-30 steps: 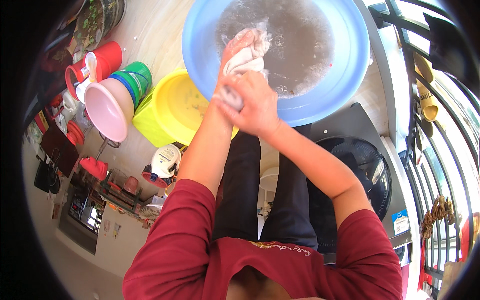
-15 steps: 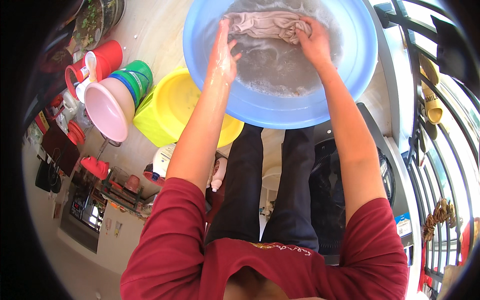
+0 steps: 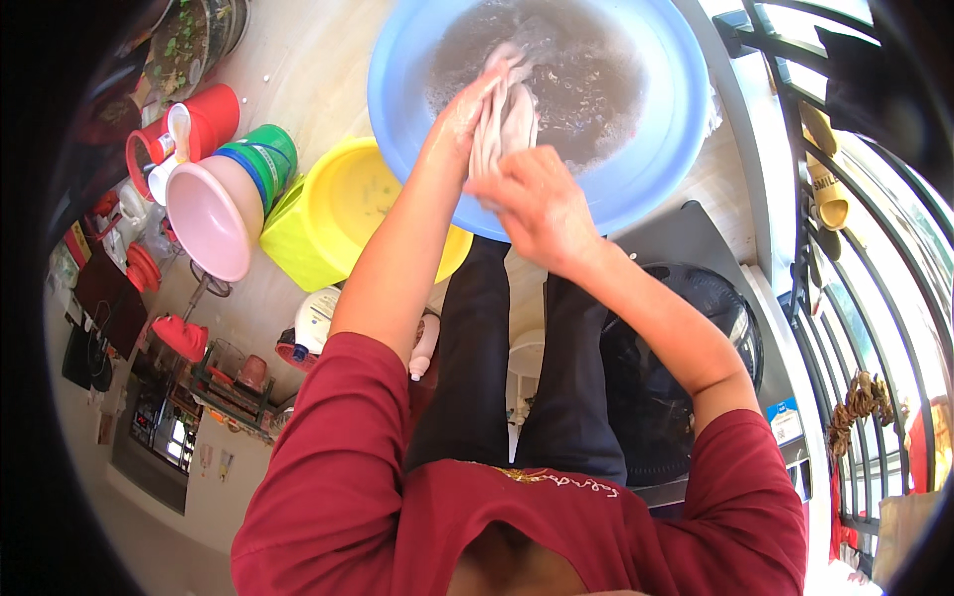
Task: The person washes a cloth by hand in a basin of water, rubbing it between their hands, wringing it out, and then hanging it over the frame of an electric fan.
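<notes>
A wet, pale pinkish cloth is stretched lengthwise over the near left part of a large light-blue basin. Murky, sudsy water fills the basin's bottom. My left hand holds the cloth along its left side, its fingers partly hidden by the folds. Closed round the cloth's near end, my right hand is over the basin's near rim and slightly blurred. The cloth's far end reaches down to the water.
Left of the basin stand a yellow basin, a pink basin, a green bucket and a red bucket. Bottles are near my left arm. A black round-topped appliance and metal railings lie right.
My right hand has come from the basin's far right to its near rim, pulling the cloth from crosswise to lengthwise. The left hand, open before, now holds the cloth.
</notes>
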